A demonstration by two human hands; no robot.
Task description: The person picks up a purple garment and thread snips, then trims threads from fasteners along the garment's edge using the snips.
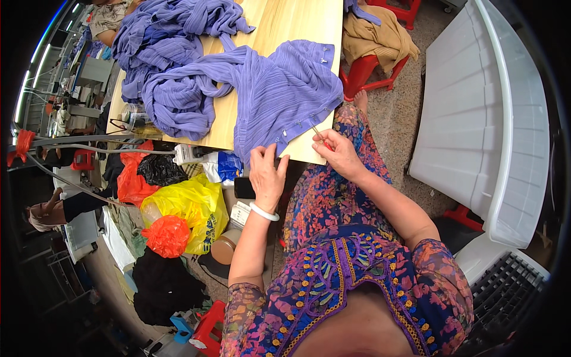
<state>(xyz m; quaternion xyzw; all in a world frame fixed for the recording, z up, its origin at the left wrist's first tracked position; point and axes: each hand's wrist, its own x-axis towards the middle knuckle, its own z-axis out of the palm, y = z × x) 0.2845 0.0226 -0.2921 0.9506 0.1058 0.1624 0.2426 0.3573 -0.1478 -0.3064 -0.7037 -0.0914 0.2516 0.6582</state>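
Observation:
A purple ribbed knit garment (282,89) lies spread on the wooden table, its pointed part turned toward me. Small metal fasteners (284,132) sit spaced along its near edge, with a few more along its far right edge. My left hand (267,178) grips the garment's near corner between fingers and thumb. In my right hand (342,157) is a thin metal tool with a red handle (327,144), its shaft pointing at the fastened edge. The tool's exact kind is hidden by my closed fingers.
More purple garments (160,41) are heaped on the wooden table (285,18). Beyond it, tan cloth (375,35) covers a red stool (366,74). A large pale plastic bin (464,113) stands at right. Yellow (193,205) and red bags (169,237) lie at left.

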